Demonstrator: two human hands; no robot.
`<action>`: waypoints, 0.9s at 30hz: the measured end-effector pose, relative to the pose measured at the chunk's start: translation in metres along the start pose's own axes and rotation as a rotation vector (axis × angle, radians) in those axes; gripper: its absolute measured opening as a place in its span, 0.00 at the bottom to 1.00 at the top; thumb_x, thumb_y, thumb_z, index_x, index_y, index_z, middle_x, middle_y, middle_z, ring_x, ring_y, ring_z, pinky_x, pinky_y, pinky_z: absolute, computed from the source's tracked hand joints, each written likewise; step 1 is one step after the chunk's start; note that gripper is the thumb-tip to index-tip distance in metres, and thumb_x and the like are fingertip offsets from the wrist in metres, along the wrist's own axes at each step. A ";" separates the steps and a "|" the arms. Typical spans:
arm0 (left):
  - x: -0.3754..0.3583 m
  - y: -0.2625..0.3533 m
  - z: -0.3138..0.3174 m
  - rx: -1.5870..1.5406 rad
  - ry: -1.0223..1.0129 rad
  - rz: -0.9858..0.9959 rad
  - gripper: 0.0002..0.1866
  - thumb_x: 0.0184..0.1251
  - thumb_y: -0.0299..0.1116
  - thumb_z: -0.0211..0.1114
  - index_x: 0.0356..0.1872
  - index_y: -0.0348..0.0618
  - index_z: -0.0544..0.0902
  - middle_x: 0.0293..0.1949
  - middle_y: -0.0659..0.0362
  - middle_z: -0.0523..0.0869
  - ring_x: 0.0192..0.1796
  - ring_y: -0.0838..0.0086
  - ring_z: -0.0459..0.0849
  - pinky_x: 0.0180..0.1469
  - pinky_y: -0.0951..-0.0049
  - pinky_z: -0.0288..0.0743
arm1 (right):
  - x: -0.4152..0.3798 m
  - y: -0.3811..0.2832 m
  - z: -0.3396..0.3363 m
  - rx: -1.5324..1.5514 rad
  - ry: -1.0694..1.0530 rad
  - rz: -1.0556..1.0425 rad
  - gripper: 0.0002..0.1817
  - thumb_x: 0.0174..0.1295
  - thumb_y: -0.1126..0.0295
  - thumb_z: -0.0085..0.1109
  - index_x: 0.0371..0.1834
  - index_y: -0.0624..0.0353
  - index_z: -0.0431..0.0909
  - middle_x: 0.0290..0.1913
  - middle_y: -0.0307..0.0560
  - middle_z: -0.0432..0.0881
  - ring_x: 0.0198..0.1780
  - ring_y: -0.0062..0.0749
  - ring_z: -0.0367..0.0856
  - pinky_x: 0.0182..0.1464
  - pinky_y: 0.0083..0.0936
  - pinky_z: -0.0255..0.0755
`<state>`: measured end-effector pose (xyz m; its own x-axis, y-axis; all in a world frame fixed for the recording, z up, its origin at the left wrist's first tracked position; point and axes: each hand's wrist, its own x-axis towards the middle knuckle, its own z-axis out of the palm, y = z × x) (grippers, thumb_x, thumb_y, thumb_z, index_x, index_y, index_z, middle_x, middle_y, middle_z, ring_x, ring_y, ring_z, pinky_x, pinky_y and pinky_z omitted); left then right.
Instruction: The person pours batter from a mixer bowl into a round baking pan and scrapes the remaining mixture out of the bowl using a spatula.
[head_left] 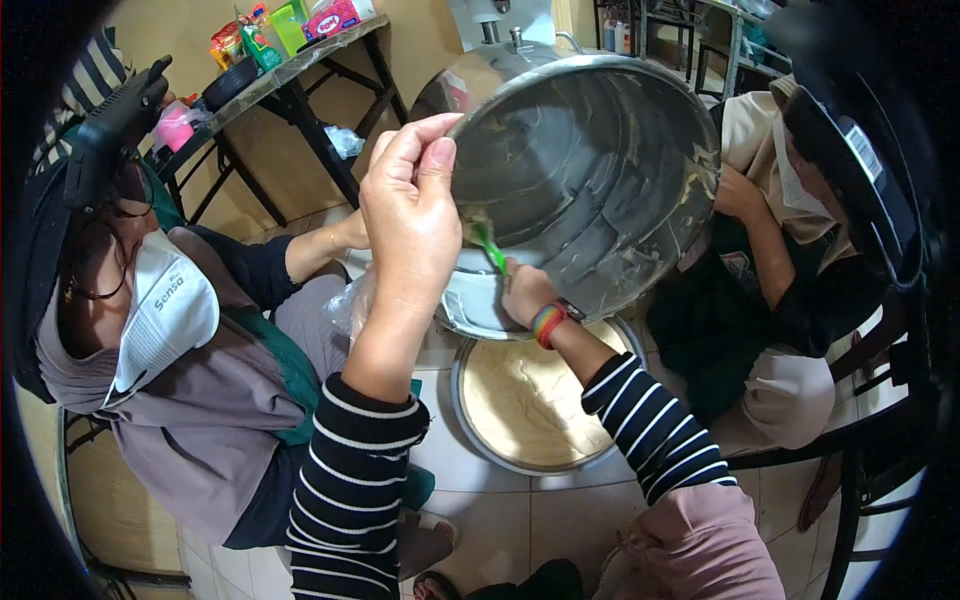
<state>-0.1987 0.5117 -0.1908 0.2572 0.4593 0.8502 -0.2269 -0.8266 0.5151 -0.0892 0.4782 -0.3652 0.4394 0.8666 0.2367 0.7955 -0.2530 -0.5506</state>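
A large steel mixing bowl (600,170) is tipped on its side, its inside smeared with pale batter. My left hand (410,215) is raised at the bowl's left rim, fingers pinched on the edge. My right hand (525,292), with a rainbow wristband, grips a green spatula (490,245) pressed against the bowl's lower inner wall. Directly below sits a round pan (470,420) filled with cream batter on the tiled floor. Both my sleeves are black-and-white striped.
A masked person at the left has a hand (350,232) near the bowl's left side. Another person (770,300) sits at the right, one hand on the far rim. A table (290,70) with packets stands behind; a dark chair frame (860,440) is at the right.
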 end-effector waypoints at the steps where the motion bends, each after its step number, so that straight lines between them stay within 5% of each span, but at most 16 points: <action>1: -0.001 0.000 0.000 -0.003 -0.004 0.001 0.07 0.59 0.25 0.52 0.37 0.38 0.77 0.27 0.60 0.72 0.31 0.78 0.69 0.34 0.81 0.63 | -0.003 -0.012 -0.004 0.065 -0.008 0.028 0.09 0.49 0.73 0.44 0.32 0.61 0.72 0.27 0.60 0.76 0.32 0.52 0.76 0.37 0.38 0.71; 4: 0.002 0.004 0.001 0.017 0.003 -0.025 0.07 0.59 0.25 0.52 0.37 0.38 0.77 0.27 0.61 0.72 0.30 0.79 0.69 0.33 0.81 0.63 | -0.006 -0.032 -0.015 0.406 -0.016 -0.038 0.15 0.51 0.70 0.44 0.41 0.61 0.72 0.25 0.63 0.75 0.31 0.53 0.76 0.35 0.38 0.70; 5: 0.001 0.004 0.001 0.029 -0.001 -0.037 0.07 0.59 0.25 0.52 0.36 0.38 0.77 0.27 0.61 0.72 0.30 0.79 0.68 0.33 0.81 0.63 | -0.007 -0.037 -0.021 0.629 -0.201 0.108 0.18 0.54 0.70 0.44 0.48 0.59 0.69 0.18 0.55 0.74 0.20 0.43 0.76 0.24 0.35 0.69; 6: 0.000 0.005 0.000 0.041 -0.004 -0.052 0.07 0.59 0.25 0.53 0.36 0.38 0.77 0.27 0.61 0.72 0.30 0.80 0.68 0.33 0.81 0.63 | -0.011 -0.043 -0.030 0.636 -0.199 0.106 0.18 0.54 0.70 0.44 0.48 0.59 0.69 0.18 0.55 0.74 0.20 0.43 0.76 0.24 0.35 0.69; 8: 0.001 0.005 0.001 0.025 -0.007 -0.076 0.07 0.59 0.24 0.53 0.36 0.38 0.77 0.27 0.62 0.72 0.30 0.80 0.68 0.33 0.82 0.62 | -0.017 -0.051 -0.042 1.087 -0.373 0.217 0.17 0.57 0.71 0.41 0.51 0.58 0.69 0.13 0.42 0.70 0.12 0.26 0.67 0.12 0.27 0.61; 9: 0.001 0.005 0.001 0.010 -0.004 -0.090 0.07 0.59 0.24 0.53 0.36 0.38 0.77 0.27 0.62 0.72 0.30 0.81 0.68 0.33 0.82 0.62 | -0.021 -0.054 -0.046 1.150 -0.383 0.154 0.18 0.59 0.70 0.40 0.54 0.57 0.65 0.14 0.34 0.66 0.10 0.16 0.59 0.08 0.18 0.52; 12: 0.001 0.008 -0.002 -0.021 -0.014 -0.141 0.08 0.59 0.25 0.52 0.37 0.37 0.77 0.27 0.63 0.72 0.30 0.82 0.67 0.33 0.83 0.62 | -0.038 -0.065 -0.094 1.279 -0.451 0.329 0.21 0.60 0.69 0.41 0.58 0.56 0.58 0.16 0.34 0.65 0.10 0.15 0.58 0.08 0.14 0.52; 15: 0.003 0.013 -0.005 -0.090 -0.031 -0.216 0.08 0.60 0.25 0.52 0.38 0.37 0.77 0.29 0.64 0.73 0.31 0.83 0.68 0.35 0.84 0.62 | -0.035 -0.035 -0.097 1.287 -0.496 0.260 0.24 0.61 0.66 0.42 0.61 0.52 0.53 0.17 0.29 0.62 0.11 0.10 0.55 0.08 0.10 0.49; 19: 0.002 0.020 -0.008 -0.196 -0.059 -0.308 0.09 0.60 0.24 0.51 0.40 0.36 0.77 0.32 0.64 0.74 0.34 0.84 0.69 0.38 0.85 0.63 | -0.031 0.002 -0.063 1.160 -0.409 0.330 0.21 0.59 0.68 0.41 0.59 0.52 0.59 0.15 0.33 0.63 0.11 0.14 0.58 0.09 0.15 0.56; 21: 0.001 0.022 -0.007 -0.253 -0.048 -0.327 0.09 0.60 0.24 0.51 0.41 0.36 0.75 0.32 0.65 0.74 0.35 0.85 0.70 0.39 0.85 0.64 | -0.029 0.013 -0.031 0.621 -0.324 0.231 0.15 0.56 0.69 0.41 0.45 0.58 0.69 0.18 0.51 0.73 0.15 0.35 0.72 0.17 0.29 0.66; 22: 0.001 0.022 -0.008 -0.251 -0.049 -0.328 0.09 0.60 0.24 0.51 0.41 0.36 0.75 0.32 0.65 0.74 0.35 0.85 0.70 0.39 0.85 0.64 | -0.026 0.016 -0.010 0.623 -0.325 0.231 0.15 0.56 0.69 0.41 0.45 0.58 0.69 0.18 0.51 0.73 0.15 0.35 0.72 0.17 0.29 0.66; 24: -0.001 0.020 -0.008 -0.252 -0.030 -0.325 0.07 0.59 0.24 0.52 0.39 0.37 0.74 0.32 0.64 0.75 0.34 0.85 0.69 0.39 0.86 0.64 | -0.021 0.007 0.026 0.519 -0.015 -0.097 0.15 0.53 0.70 0.41 0.43 0.60 0.71 0.21 0.59 0.74 0.19 0.45 0.75 0.24 0.34 0.69; 27: -0.001 0.016 -0.008 -0.257 -0.031 -0.326 0.06 0.59 0.24 0.53 0.37 0.37 0.73 0.32 0.63 0.75 0.34 0.85 0.69 0.39 0.85 0.64 | -0.047 -0.059 -0.036 0.666 -0.074 0.001 0.15 0.55 0.70 0.40 0.45 0.59 0.71 0.17 0.52 0.73 0.14 0.37 0.71 0.17 0.30 0.66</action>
<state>-0.2102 0.5007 -0.1825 0.3815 0.6704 0.6364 -0.3545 -0.5297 0.7705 -0.1413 0.4365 -0.3150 0.3913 0.8997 0.1935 0.3572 0.0452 -0.9329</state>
